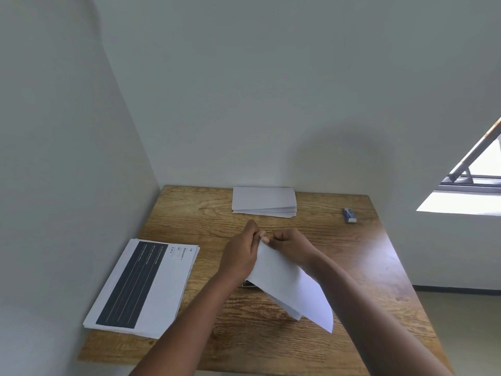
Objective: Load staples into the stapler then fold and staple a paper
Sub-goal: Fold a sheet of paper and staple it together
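1. Both hands meet above the middle of the wooden counter [206, 321], holding a folded white paper [287, 286] off its surface.
2. The left hand [240, 256] is closed around the paper's far left corner, fingers curled over the top edge.
3. The right hand [291, 244] pinches the same far end just beside the left, fingertips [264, 238] pressed on the sheet.
4. The paper's long axis slants from the far end in the hands down toward the near right, where a pointed corner hangs free; its layers fan apart slightly at the lower edge.
5. A small dark object [248, 284], mostly hidden under the paper, lies on the counter; I cannot tell what it is.
6. A stack of printed sheets [143, 289] with a dark band lies at the near left.
7. A pile of folded white papers [264, 201] lies at the far edge.
8. A small blue and white box [349, 215] lies far right, well apart from the hands.
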